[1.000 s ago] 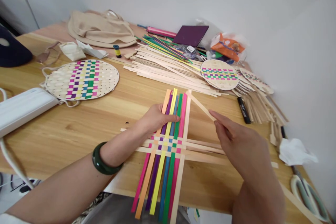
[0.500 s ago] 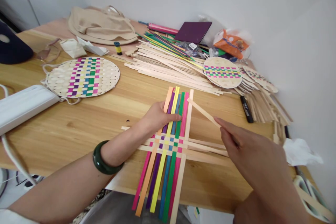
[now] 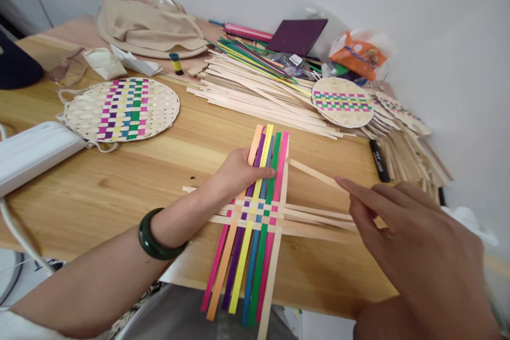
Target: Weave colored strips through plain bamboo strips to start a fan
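My left hand (image 3: 239,170) is closed around the upper part of a bundle of lengthwise coloured strips, its thumb lying across them. These pink, orange, purple, yellow, blue and green strips, with a plain one at the right, interlace with several plain crosswise strips in a small woven patch (image 3: 257,214). My right hand (image 3: 414,239) pinches a loose plain flat strip (image 3: 316,173) between thumb and index finger. The strip slants up to the left, its far tip at the right edge of the lengthwise strips. My left fingers under the bundle are hidden.
Behind the weave lie many plain strips (image 3: 263,98) and coloured strips (image 3: 255,61). A large woven fan (image 3: 159,109) is at left, a smaller one (image 3: 342,117) at right. A black marker (image 3: 379,161), thread spool (image 3: 176,64), white power strip (image 3: 40,151) and beige hat (image 3: 151,32) surround them.
My right hand has shifted right and slightly down with the loose strip, whose tip sits lower along the lengthwise strips. My left hand keeps its hold. The view has moved a little.
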`<state>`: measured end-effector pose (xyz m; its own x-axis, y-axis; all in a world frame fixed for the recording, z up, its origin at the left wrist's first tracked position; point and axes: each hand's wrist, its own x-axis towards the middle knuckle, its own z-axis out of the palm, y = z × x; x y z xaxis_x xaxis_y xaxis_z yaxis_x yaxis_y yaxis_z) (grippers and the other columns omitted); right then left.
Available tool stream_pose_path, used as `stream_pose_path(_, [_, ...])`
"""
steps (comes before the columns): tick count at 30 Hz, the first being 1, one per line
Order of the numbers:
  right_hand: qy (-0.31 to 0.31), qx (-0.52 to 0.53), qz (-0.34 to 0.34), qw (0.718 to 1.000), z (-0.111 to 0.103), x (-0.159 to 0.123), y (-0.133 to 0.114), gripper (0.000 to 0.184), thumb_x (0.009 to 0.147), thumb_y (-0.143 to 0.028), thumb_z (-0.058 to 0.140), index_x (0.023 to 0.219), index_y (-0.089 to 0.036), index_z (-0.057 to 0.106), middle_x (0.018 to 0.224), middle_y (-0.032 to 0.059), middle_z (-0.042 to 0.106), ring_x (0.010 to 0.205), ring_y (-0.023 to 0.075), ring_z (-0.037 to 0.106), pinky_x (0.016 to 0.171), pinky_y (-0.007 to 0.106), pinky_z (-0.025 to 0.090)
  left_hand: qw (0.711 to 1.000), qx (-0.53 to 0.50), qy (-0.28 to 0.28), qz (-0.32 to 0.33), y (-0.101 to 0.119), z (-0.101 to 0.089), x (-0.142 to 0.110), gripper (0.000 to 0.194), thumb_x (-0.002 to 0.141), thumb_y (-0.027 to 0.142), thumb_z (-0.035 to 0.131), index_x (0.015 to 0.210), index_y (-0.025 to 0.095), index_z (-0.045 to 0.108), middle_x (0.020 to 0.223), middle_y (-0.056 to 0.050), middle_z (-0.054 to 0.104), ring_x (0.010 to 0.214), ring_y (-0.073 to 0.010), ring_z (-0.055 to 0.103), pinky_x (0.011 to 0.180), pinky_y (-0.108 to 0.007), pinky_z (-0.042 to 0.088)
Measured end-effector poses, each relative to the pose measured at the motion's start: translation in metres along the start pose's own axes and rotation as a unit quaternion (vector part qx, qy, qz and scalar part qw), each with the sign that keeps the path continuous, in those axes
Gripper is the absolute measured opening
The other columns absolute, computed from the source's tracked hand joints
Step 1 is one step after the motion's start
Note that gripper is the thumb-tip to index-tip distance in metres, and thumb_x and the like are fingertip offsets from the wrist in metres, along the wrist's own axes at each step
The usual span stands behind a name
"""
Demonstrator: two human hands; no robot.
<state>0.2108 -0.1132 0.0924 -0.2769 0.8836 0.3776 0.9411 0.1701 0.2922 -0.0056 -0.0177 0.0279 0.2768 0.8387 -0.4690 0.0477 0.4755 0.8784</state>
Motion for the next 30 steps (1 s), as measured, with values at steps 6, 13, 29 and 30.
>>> stream_pose_path(6, [-0.015,0.047,-0.029,0.998,0.003,0.002,-0.001,0.032,0.096,-0.024,0.047,0.115,-0.024,0.073,0.071,0.0017,0.068,0.071,0.0175,0.058,0.054,0.029,0.035,1.0,-0.005,0.002,0.004,-0.004,0.0,0.002,0.011,0.07,0.014,0.076,0.079,0.015,0.069,0.072,-0.001,0.073,0.056,-0.0136,0.065,0.054,-0.023,0.053])
stream_pose_path(13, [-0.135,0.186,0.01,0.973,0.025,0.004,0.01,0.031,0.096,-0.034,0.046,0.113,-0.028,0.071,0.089,0.002,0.072,0.079,0.0189,0.066,0.062,0.03,0.045,0.996,-0.069,-0.05,-0.009,-0.006,-0.005,0.002,0.029,0.064,0.022,0.082,0.09,0.016,0.071,0.078,-0.004,0.075,0.059,-0.0178,0.069,0.057,-0.029,0.058])
stream_pose_path(29, [-0.166,0.387,0.117,0.899,0.042,0.022,0.028,0.028,0.085,-0.038,0.054,0.094,-0.021,0.075,0.091,0.0047,0.077,0.08,0.0198,0.071,0.068,0.03,0.056,0.992,-0.101,-0.06,-0.053,-0.002,-0.014,0.002,0.028,0.059,0.025,0.085,0.082,0.014,0.073,0.074,-0.007,0.076,0.059,-0.0213,0.07,0.054,-0.031,0.059])
stream_pose_path(30, [-0.162,0.391,0.121,0.898,0.044,0.022,0.029,0.028,0.084,-0.038,0.055,0.092,-0.021,0.075,0.091,0.005,0.078,0.081,0.0203,0.071,0.069,0.031,0.057,0.992,-0.101,-0.054,-0.053,-0.001,-0.014,0.002,0.026,0.06,0.023,0.084,0.081,0.014,0.073,0.073,-0.007,0.075,0.058,-0.0207,0.07,0.053,-0.031,0.059])
